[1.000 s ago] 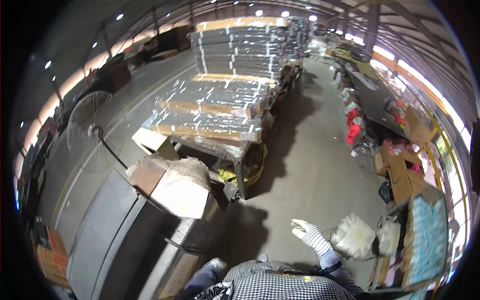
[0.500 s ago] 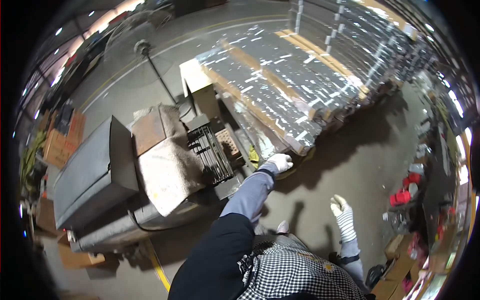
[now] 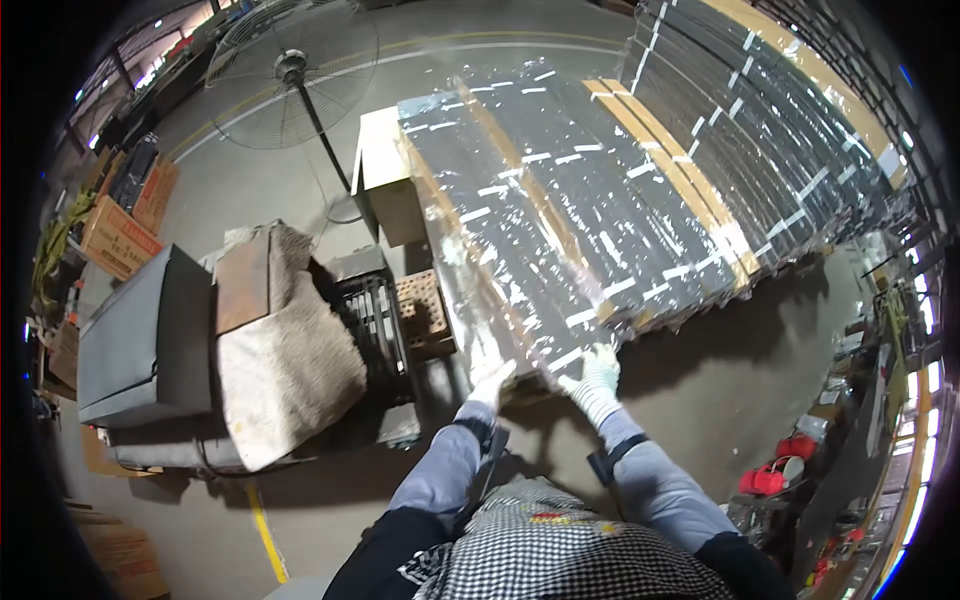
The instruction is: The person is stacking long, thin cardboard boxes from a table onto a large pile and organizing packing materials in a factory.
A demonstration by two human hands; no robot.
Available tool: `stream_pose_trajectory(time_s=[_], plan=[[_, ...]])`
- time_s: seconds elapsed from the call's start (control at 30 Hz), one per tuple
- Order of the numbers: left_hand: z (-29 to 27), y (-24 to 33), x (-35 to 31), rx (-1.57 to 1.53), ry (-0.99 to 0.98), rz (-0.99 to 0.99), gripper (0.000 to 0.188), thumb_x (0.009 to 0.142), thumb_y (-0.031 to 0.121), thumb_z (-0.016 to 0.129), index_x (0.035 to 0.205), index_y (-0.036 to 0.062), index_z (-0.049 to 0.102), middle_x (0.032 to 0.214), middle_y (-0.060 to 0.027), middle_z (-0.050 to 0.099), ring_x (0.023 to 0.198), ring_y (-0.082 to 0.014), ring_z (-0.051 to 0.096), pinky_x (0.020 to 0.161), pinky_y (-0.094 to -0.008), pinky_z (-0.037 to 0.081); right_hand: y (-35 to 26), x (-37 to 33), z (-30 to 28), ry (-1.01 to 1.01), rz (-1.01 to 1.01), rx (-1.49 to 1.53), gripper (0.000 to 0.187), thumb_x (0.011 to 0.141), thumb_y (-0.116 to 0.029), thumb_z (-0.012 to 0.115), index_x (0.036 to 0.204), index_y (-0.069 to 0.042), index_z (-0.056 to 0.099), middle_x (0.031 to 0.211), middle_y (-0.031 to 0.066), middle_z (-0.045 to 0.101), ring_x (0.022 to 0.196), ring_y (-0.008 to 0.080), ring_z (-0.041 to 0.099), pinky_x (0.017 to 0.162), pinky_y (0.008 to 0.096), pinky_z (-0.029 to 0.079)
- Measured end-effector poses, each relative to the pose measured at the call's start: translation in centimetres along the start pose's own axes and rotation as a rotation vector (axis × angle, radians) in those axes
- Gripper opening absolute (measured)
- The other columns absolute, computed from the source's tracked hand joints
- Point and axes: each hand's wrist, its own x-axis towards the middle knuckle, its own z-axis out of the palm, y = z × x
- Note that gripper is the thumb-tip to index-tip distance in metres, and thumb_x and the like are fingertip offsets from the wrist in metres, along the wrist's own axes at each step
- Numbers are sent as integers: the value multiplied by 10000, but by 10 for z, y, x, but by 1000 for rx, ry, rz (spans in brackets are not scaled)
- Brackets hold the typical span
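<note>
A stack of long dark grey panels lies bound with white tape strips and covered in clear plastic film. Both my hands are in pale gloves at its near end. My left hand is at the near left corner, its fingers closing on the film and partly lost in glare. Just to the right, my right hand, in a striped-cuff glove, grips film at the near edge, thumb pointing left. Brown cardboard strips run lengthwise along the stack.
Taller wrapped panels stand at the far right. To the left are a grey box-shaped cover, beige cloth and a perforated block. A pedestal fan stands behind. Red items lie at right.
My right hand has moved up and left from the open floor to the stack's near edge. My left hand has shifted left and down along the corner. My view has turned toward the stack.
</note>
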Motion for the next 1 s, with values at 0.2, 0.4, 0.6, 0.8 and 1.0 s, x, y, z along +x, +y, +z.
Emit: stream_pose_trajectory(time_s=[0.2,0.4,0.6,0.8,1.0], plan=[[52,-18,-19,128,-16,-389,320,893,490,685,1004,198,619,751,77,528,637,-120,459,575,-323,349,-28,-5,-5,-310,30,92,1043,638,-490,820,1488,-130,335,1472,195,342,1276,397,409,1048,553,354],[20,-49,-6,81,423,8,569,825,124,790,1308,67,495,1076,-90,622,904,-217,626,737,-283,524,-43,0,23,-359,36,507,954,705,-182,772,1502,-60,262,1328,271,491,1185,399,507,1044,470,409],[137,31,-98,1295,1000,-88,1233,565,391,893,1533,46,212,1276,-262,506,1149,-384,564,984,-424,483,31,-29,4,38,-401,508,426,732,-258,700,1103,-61,627,1082,172,622,1060,362,574,947,490,449],[112,-33,-85,1208,883,-105,1251,564,491,920,1517,63,231,1352,-216,467,1258,-361,480,1079,-482,390,93,56,23,1,-138,164,728,645,-332,803,1225,8,523,1279,239,480,1216,403,427,1038,548,341],[54,-48,-41,416,347,119,774,767,189,836,1411,43,432,1319,-94,584,1165,-244,569,954,-398,492,28,61,5,-324,110,67,839,665,-384,828,1390,-184,456,1486,146,321,1358,346,330,1070,549,329]])
